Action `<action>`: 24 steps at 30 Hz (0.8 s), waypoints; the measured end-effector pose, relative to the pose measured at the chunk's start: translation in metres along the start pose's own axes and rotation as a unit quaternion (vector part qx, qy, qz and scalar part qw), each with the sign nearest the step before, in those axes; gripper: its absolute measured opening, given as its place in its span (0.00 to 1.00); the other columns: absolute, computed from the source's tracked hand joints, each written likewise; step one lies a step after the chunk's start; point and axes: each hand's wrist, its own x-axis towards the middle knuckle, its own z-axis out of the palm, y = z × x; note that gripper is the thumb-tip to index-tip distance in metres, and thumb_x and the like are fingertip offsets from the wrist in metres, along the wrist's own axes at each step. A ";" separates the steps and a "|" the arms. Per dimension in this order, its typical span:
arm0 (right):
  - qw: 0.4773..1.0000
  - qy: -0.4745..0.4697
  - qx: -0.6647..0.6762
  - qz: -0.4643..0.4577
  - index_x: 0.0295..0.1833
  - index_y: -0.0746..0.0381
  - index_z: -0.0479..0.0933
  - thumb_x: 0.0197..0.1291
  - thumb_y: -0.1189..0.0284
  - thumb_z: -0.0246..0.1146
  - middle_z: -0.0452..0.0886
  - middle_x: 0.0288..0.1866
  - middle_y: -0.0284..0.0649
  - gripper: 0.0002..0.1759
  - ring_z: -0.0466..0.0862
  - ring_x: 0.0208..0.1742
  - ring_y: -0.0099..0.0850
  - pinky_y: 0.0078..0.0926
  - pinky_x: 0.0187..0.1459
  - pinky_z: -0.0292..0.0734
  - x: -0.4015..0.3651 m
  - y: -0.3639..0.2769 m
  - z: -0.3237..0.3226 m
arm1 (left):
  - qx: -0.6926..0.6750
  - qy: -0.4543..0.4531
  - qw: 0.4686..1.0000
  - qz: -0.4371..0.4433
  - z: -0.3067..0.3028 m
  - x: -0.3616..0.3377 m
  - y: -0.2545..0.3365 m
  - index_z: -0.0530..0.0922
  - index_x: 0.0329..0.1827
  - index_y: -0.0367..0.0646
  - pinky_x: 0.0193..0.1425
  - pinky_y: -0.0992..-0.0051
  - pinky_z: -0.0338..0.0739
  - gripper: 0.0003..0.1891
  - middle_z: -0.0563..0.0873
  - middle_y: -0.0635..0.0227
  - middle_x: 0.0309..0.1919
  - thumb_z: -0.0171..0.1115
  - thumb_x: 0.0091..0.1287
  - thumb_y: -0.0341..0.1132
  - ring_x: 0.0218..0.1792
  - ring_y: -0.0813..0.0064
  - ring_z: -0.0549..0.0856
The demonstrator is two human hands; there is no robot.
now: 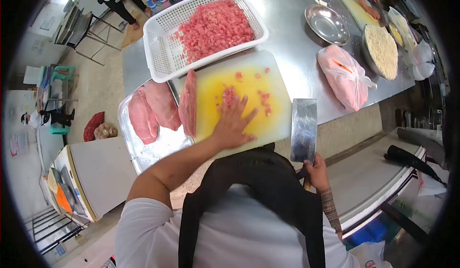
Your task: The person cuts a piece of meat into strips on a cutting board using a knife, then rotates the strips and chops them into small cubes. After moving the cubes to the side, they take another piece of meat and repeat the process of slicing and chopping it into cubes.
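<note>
My left hand lies spread over the yellow-stained cutting board, its fingertips at a small heap of diced meat. A few loose cubes are scattered to the right of it. In my right hand is a cleaver, gripped by the handle, its broad blade upright beside the board's right edge. A long strip of raw meat rests along the board's left edge. Two larger meat pieces sit in a metal tray to the left.
Beyond the board, a white perforated basket holds much diced meat. On the steel table are a metal bowl, a tied plastic bag and a bowl of pale crumbs. A co-worker's hands work at another board.
</note>
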 end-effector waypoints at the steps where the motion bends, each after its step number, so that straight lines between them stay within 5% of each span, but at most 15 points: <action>1: 1.000 0.012 -0.004 0.015 0.63 0.67 0.76 0.75 0.77 0.63 0.81 0.36 0.36 0.14 0.82 0.28 0.23 0.30 0.30 0.82 -0.010 0.004 0.000 | 0.003 -0.022 0.999 -0.033 0.010 -0.016 0.007 0.62 0.89 0.51 0.86 0.26 0.39 0.53 0.49 0.42 0.90 0.68 0.65 0.69 0.88 0.34 0.48; 5: 0.994 0.027 -0.072 -0.073 0.63 0.68 0.77 0.75 0.76 0.62 0.82 0.35 0.38 0.14 0.82 0.25 0.25 0.30 0.30 0.83 0.017 0.030 0.005 | 0.067 -0.019 0.981 -0.180 0.011 -0.007 0.007 0.58 0.89 0.46 0.84 0.24 0.41 0.58 0.51 0.35 0.88 0.73 0.62 0.68 0.87 0.31 0.51; 9: 1.000 0.020 0.004 -0.009 0.63 0.69 0.77 0.76 0.74 0.61 0.83 0.35 0.41 0.15 0.85 0.25 0.27 0.31 0.28 0.84 0.051 -0.006 0.035 | 0.065 0.068 0.965 -0.246 0.022 0.044 -0.046 0.57 0.89 0.41 0.86 0.28 0.45 0.60 0.54 0.31 0.86 0.74 0.63 0.67 0.86 0.30 0.54; 15: 0.999 0.036 0.015 0.019 0.62 0.69 0.72 0.76 0.75 0.59 0.79 0.31 0.37 0.14 0.83 0.25 0.27 0.30 0.29 0.83 0.082 -0.040 0.070 | -0.046 0.034 0.996 -0.062 0.036 0.110 -0.087 0.57 0.88 0.39 0.89 0.41 0.50 0.57 0.59 0.34 0.85 0.72 0.67 0.66 0.86 0.37 0.59; 19: 0.999 0.046 0.013 -0.003 0.59 0.70 0.73 0.75 0.74 0.60 0.80 0.29 0.38 0.14 0.82 0.23 0.27 0.30 0.28 0.83 0.093 -0.053 0.079 | -0.063 -0.036 0.997 -0.018 0.047 0.150 -0.088 0.63 0.86 0.36 0.90 0.43 0.51 0.52 0.62 0.42 0.86 0.70 0.69 0.64 0.87 0.44 0.60; 24: 0.999 0.005 -0.032 0.001 0.59 0.71 0.76 0.73 0.72 0.62 0.85 0.31 0.43 0.15 0.86 0.25 0.29 0.33 0.29 0.84 0.101 -0.064 0.070 | -0.121 -0.083 0.985 0.091 0.047 0.142 -0.083 0.66 0.84 0.35 0.90 0.46 0.51 0.50 0.63 0.44 0.86 0.70 0.70 0.63 0.86 0.45 0.62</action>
